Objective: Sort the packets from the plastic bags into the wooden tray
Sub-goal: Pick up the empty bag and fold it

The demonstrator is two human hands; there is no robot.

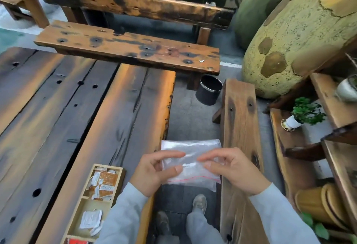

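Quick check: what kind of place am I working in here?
Probably an outdoor garden or café patio: rough plank table, weathered wooden benches, a small potted plant, and a big painted mushroom-like sculpture.

wooden tray [117,170]: near end cut off by the bottom edge, its right side hidden under the left sleeve [123,211]
red packet [77,241]: only a strip shows above the edge
packets [102,182]: print too small to read
plastic bag [191,158]: contents cannot be told; part hidden behind both hands
surface [58,108]: left side cut off
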